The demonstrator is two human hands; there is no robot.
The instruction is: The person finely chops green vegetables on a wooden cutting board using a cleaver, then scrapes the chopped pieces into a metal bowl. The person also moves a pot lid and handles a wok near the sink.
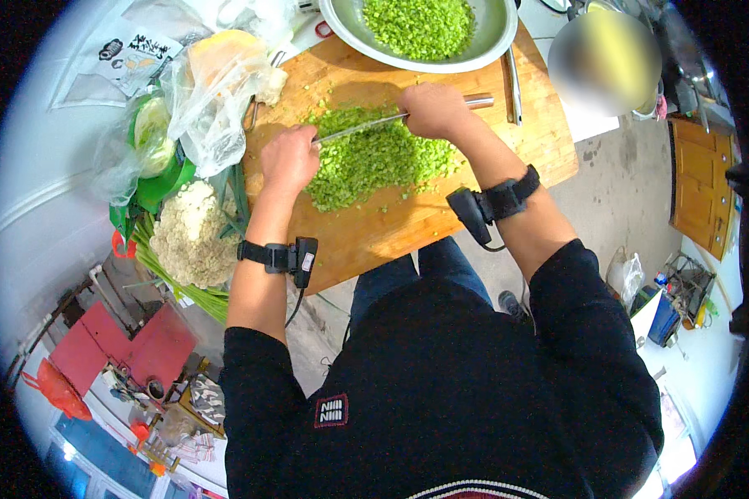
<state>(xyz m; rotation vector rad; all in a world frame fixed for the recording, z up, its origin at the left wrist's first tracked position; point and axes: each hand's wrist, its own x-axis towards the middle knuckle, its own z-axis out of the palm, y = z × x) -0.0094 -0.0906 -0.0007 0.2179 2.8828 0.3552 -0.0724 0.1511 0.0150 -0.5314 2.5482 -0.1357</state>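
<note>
My right hand (435,111) is wrapped around a kitchen knife near its handle (480,101), whose end sticks out to the right. The thin blade (362,127) runs left, seen nearly edge-on, over a spread pile of finely chopped green vegetable (374,165). At the blade's far end, my left hand (291,157) has its fingers curled on the tip; their exact hold is partly hidden. Under the pile lies a wooden cutting board (362,249). Beyond my hands, a metal bowl (502,37) holds more of the chopped greens.
Left of the board are a cauliflower (193,240), long green stalks (203,302), a cut cabbage (153,134) and a clear plastic bag (209,118). A long metal-edged utensil (514,87) lies by the bowl. A wooden cabinet (699,181) stands at the right.
</note>
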